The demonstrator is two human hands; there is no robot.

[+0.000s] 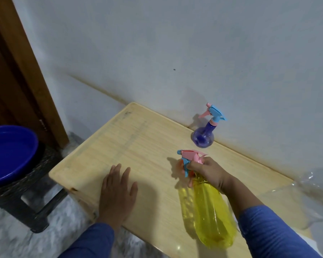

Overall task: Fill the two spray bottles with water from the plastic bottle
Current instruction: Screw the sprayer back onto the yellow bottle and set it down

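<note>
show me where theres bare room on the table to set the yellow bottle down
Bare wood lies between the left hand and the purple round spray bottle, out to the wooden table far-left corner. Crowded: around the right hand gripping the yellow plastic spray bottle, and the clear plastic at right.

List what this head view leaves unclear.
- Clear plastic bottle: blurred, cut by the right edge; water level unreadable.
- Yellow spray bottle: neck hidden by the right hand.
- Purple spray bottle: too small to judge fill.
- Blue basin: cut by the left edge.
</note>
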